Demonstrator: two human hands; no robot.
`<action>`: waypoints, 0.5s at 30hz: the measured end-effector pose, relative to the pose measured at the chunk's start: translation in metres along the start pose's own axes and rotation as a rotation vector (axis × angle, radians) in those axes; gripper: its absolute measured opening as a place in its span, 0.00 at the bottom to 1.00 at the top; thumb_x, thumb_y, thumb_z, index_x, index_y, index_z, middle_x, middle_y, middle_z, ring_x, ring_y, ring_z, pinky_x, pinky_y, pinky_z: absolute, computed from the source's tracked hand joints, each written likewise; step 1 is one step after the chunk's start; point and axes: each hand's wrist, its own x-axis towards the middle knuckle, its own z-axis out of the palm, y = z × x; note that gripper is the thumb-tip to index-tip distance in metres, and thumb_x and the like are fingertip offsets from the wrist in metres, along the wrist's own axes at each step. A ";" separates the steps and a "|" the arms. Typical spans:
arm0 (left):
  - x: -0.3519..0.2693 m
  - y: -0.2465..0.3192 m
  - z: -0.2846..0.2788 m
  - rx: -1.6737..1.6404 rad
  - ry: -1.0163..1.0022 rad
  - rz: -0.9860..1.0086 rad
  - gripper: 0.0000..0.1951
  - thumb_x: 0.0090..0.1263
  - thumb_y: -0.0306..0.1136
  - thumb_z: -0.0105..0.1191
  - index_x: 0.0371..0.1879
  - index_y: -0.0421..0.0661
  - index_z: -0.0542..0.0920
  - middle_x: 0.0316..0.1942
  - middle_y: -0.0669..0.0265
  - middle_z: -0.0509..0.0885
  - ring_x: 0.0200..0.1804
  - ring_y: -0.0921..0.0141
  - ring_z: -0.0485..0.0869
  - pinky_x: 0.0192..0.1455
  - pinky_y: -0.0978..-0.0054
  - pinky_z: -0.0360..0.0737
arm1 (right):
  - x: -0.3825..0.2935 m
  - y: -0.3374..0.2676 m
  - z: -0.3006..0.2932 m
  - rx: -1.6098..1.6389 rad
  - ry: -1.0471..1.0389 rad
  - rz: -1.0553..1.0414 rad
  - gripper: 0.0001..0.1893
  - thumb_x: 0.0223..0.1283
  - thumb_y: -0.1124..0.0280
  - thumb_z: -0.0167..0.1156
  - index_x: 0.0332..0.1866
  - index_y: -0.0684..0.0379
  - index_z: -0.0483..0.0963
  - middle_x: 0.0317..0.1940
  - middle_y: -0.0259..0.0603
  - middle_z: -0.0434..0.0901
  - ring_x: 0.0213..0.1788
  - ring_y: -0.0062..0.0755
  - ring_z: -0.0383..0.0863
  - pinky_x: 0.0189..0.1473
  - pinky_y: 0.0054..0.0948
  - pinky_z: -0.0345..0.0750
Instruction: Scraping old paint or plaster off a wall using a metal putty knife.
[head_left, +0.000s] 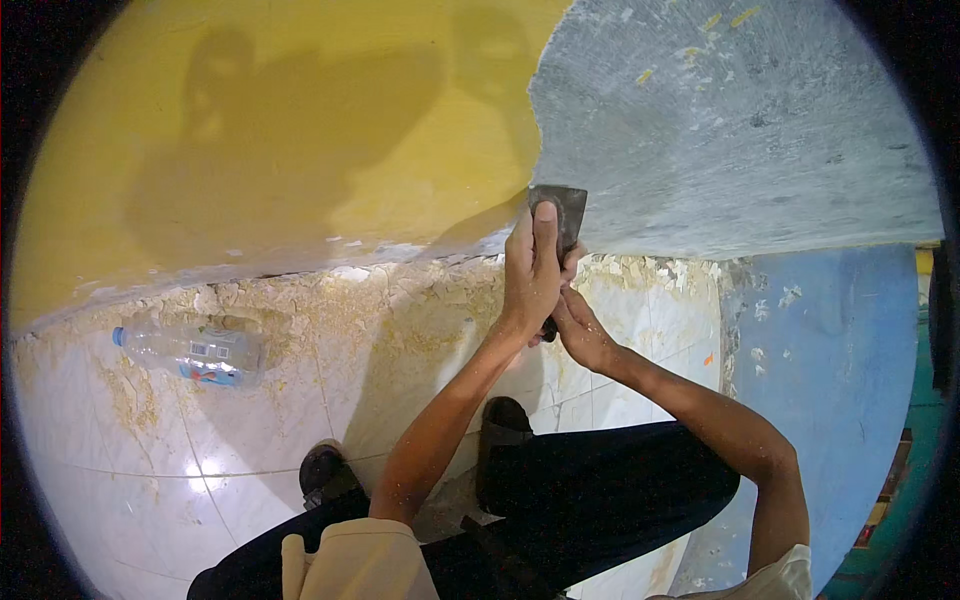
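A metal scraper (574, 206) rests with its wide blade against the wall, at the ragged edge between yellow paint (360, 150) and bare grey plaster (675, 150). My left hand (534, 274) is around the scraper, its thumb pressed flat on the blade. Just below and to the right, my right hand (586, 330) grips the tool's lower part, where a dark handle end shows beneath the hands. Some fingers of both hands are hidden behind the tool and each other.
Paint flakes (405, 300) litter the white tiled floor (255, 487) along the wall's foot. A clear plastic bottle with a blue cap (191, 354) lies on its side at the left. A blue wall (832, 360) stands at the right. My shoes (322, 469) are on the floor below.
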 end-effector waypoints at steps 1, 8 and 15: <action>0.000 0.001 0.000 0.009 0.026 0.013 0.22 0.76 0.54 0.33 0.27 0.48 0.60 0.14 0.72 0.65 0.14 0.81 0.61 0.15 0.83 0.56 | 0.000 -0.002 0.000 0.009 -0.004 -0.020 0.20 0.74 0.54 0.32 0.41 0.63 0.62 0.24 0.35 0.68 0.26 0.21 0.67 0.32 0.23 0.69; 0.000 -0.001 0.003 0.021 0.013 0.036 0.22 0.76 0.54 0.32 0.27 0.48 0.60 0.14 0.72 0.64 0.14 0.81 0.61 0.15 0.83 0.56 | 0.002 0.006 -0.006 0.009 -0.026 -0.031 0.21 0.74 0.53 0.30 0.38 0.62 0.61 0.22 0.33 0.66 0.23 0.21 0.64 0.26 0.23 0.67; -0.001 0.003 0.002 0.042 0.029 0.037 0.23 0.75 0.55 0.33 0.26 0.48 0.60 0.14 0.72 0.65 0.14 0.81 0.61 0.16 0.83 0.57 | 0.003 -0.009 -0.001 0.015 -0.040 -0.061 0.19 0.75 0.55 0.31 0.37 0.61 0.60 0.21 0.32 0.64 0.22 0.20 0.62 0.25 0.23 0.65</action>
